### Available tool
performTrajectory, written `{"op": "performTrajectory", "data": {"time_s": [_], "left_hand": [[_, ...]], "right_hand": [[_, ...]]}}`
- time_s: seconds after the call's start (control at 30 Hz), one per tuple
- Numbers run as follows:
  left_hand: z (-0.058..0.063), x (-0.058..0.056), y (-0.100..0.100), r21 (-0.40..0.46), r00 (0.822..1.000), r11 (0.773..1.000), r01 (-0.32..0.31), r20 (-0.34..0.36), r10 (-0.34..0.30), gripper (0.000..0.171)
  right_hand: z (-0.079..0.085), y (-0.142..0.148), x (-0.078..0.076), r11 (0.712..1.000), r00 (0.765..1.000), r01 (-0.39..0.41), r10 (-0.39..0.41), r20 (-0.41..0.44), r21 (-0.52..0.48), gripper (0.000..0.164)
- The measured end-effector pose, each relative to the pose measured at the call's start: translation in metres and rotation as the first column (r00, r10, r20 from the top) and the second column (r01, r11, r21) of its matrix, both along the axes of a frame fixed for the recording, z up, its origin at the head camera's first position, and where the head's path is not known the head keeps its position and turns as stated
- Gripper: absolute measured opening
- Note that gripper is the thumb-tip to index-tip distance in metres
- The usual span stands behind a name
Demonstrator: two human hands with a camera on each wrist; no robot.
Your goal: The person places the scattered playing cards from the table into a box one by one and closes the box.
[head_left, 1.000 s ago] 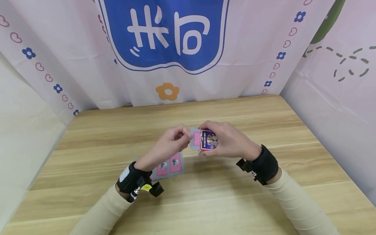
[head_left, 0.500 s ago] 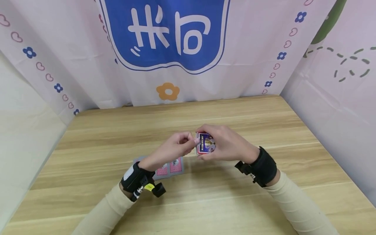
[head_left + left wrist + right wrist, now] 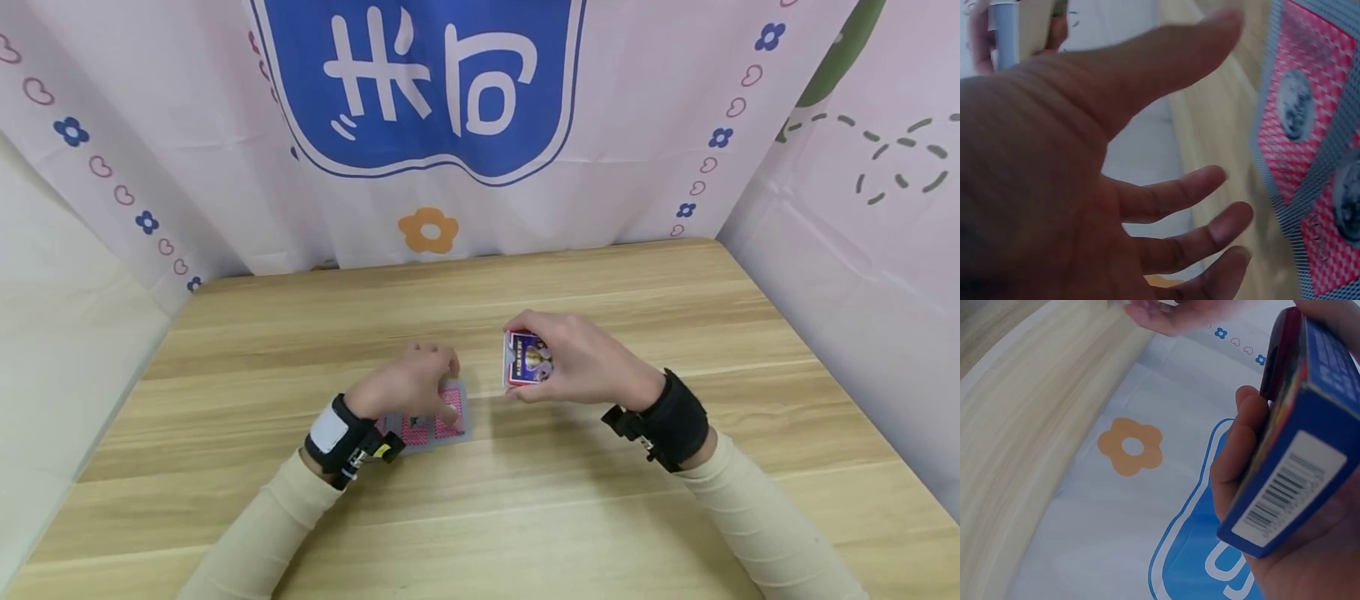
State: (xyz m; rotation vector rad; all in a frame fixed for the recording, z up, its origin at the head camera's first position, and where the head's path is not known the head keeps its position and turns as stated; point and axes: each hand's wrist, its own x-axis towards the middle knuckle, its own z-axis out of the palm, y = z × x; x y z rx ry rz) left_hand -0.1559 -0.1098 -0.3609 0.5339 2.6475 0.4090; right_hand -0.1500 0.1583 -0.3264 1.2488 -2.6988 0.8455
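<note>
My right hand [image 3: 592, 360] grips a small playing-card box [image 3: 529, 358] from its right side, clear of the cards on the table. The box has a trophy picture on its face, and its blue end with a barcode label [image 3: 1291, 487] shows in the right wrist view. My left hand [image 3: 411, 385] hovers over several playing cards [image 3: 452, 407] that lie face down side by side, pink-patterned with grey borders. In the left wrist view the thumb and fingers [image 3: 1179, 187] are spread, with nothing between them, beside the cards [image 3: 1297, 106]. The hand covers part of the row.
The wooden table [image 3: 570, 508] stretches around both hands. At its back hangs a white curtain [image 3: 630, 192] with a blue emblem and an orange flower [image 3: 408, 225]. Pale walls [image 3: 67, 333] flank both sides. Each wrist carries a black strap [image 3: 678, 425].
The card sticking out of the box is no longer seen there. My left hand has left the box, moving left and down over the laid cards, its fingers opening. The right hand barely moved.
</note>
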Motion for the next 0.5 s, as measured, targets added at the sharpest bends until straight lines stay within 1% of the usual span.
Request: {"op": "performTrajectory", "data": {"time_s": [0.07,0.13,0.23,0.4,0.5], "left_hand": [[-0.0029,0.0011,0.0005,-0.057,1.000,0.998,0.010,-0.003,-0.010,0.067],[-0.0048,0.0019,0.0016,-0.083,1.000,0.996,0.018,-0.012,-0.019,0.066],[-0.0064,0.0026,0.0035,-0.099,1.000,0.995,0.020,-0.022,-0.022,0.064],[-0.0088,0.0029,0.0055,-0.106,1.000,0.994,-0.013,-0.015,0.011,0.064],[-0.0107,0.0020,0.0065,-0.115,1.000,0.993,-0.001,-0.024,-0.001,0.062]], "right_hand": [[0.0002,-0.0002,0.0000,1.000,1.000,0.000,0.000,-0.001,-0.002,0.071],[0.0007,-0.0003,0.0001,1.000,1.000,0.000,0.000,-0.001,-0.002,0.071],[0.0015,-0.0004,0.0003,1.000,1.000,0.003,-0.003,0.002,0.002,0.070],[0.0018,-0.0003,0.0006,1.000,1.000,0.003,-0.003,0.012,0.006,0.071],[0.0012,-0.0003,0.0006,1.000,1.000,-0.002,0.002,0.009,0.003,0.071]]}}
